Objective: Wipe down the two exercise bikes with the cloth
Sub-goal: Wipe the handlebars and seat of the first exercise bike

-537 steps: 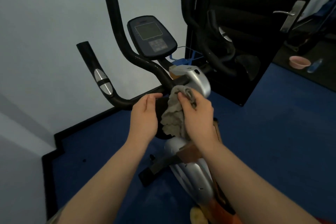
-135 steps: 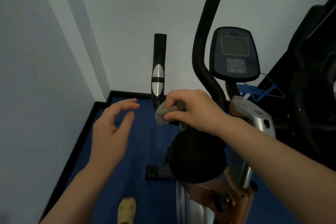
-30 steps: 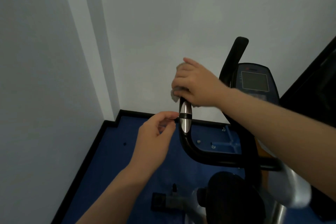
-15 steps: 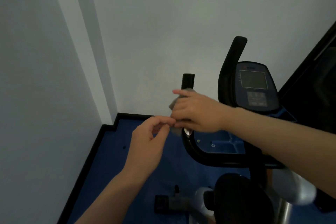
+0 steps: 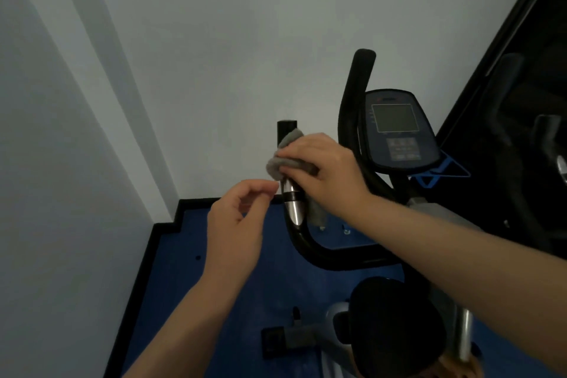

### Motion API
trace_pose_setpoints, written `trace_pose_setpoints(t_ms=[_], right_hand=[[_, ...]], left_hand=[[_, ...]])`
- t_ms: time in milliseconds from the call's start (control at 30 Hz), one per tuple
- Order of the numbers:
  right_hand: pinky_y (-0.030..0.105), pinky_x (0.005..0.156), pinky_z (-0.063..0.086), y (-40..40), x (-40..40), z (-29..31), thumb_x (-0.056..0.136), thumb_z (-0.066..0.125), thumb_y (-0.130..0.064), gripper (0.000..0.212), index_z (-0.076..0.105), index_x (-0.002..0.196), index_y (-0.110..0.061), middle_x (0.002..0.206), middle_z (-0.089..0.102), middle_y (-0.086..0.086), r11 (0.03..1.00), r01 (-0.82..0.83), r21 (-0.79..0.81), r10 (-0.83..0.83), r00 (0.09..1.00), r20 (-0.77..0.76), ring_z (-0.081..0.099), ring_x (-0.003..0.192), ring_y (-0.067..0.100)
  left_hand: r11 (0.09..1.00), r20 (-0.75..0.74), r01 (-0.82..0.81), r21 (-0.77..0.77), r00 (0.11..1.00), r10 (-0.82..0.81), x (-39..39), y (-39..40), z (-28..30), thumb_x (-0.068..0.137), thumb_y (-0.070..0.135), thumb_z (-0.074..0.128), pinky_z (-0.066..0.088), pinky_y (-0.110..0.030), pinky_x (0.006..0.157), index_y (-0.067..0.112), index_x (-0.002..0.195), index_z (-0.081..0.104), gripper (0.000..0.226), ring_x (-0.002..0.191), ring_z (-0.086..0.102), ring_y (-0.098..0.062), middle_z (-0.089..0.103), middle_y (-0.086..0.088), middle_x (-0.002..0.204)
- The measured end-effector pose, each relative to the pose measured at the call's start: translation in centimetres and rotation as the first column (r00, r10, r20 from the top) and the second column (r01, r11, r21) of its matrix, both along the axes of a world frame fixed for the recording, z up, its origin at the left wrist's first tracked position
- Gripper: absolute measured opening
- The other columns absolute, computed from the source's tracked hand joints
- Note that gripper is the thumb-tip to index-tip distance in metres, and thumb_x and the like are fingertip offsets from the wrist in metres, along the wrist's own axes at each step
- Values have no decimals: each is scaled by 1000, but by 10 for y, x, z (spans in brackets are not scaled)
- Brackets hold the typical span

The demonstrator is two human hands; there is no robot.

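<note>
My right hand (image 5: 322, 172) grips the cloth (image 5: 280, 163) around the upright handlebar (image 5: 288, 129); left hand (image 5: 239, 224) beside it, loosely curled, empty.

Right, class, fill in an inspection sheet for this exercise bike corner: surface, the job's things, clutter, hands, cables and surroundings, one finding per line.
Surface: blue floor with a black border along the wall.
Job's things: grey cloth wrapped round the upright handlebar, just above its silver sensor; the bike's console stands to the right, the black seat below.
Clutter: nothing seen.
Hands: right hand has its grip on the cloth against the handlebar; left hand hovers beside the sensor, fingers loosely curled, holding nothing.
Cables: nothing seen.
Surroundings: pale wall behind, dark door at right, blue frame under the console.
</note>
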State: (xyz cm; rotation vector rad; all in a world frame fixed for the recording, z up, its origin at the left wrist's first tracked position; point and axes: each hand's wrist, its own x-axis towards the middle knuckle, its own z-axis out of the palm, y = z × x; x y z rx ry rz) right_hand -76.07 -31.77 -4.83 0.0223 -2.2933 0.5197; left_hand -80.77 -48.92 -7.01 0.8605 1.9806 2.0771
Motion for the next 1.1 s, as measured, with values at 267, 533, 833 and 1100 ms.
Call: trace_pose_setpoints(t_ms=[267, 533, 833, 1100], right_hand=[[21, 83, 49, -16, 51, -5, 66, 88, -14, 24, 74, 79, -28, 94, 60, -10, 852, -13, -524, 253, 885, 390, 61, 91, 3], [37, 89, 52, -21, 57, 2, 70, 85, -9, 21, 73, 83, -19, 99, 62, 4, 832, 32, -555, 261, 859, 441, 62, 94, 16], [32, 85, 56, 6, 87, 2, 74, 83, -15, 21, 72, 87, -26, 93, 71, -7, 896, -19, -443, 323, 712, 623, 67, 89, 5], [35, 82, 51, 7, 101, 14, 74, 82, -23, 20, 66, 83, -32, 97, 58, -14, 984, -156, -86, 168, 647, 744, 58, 92, 5]], left_hand=[[1000, -3, -1, 15, 1000, 1, 3, -1, -6, 92, 0, 57, 48, -10, 74, 25, 86, 73, 30, 86, 68, -4, 73, 11, 87], [999, 65, -24, -41, 998, 27, 27, 7, -20, 92, 5, 58, 49, -12, 74, 28, 99, 69, 27, 91, 66, -3, 71, 14, 93], [998, 72, -16, -65, 997, 20, 47, -7, -29, 94, 3, 55, 48, -15, 82, 26, 108, 70, 31, 102, 65, -6, 72, 13, 102], [997, 63, -42, -72, 997, 46, 63, -7, -26, 93, 0, 56, 48, -12, 81, 27, 106, 70, 33, 101, 65, -4, 72, 13, 99]])
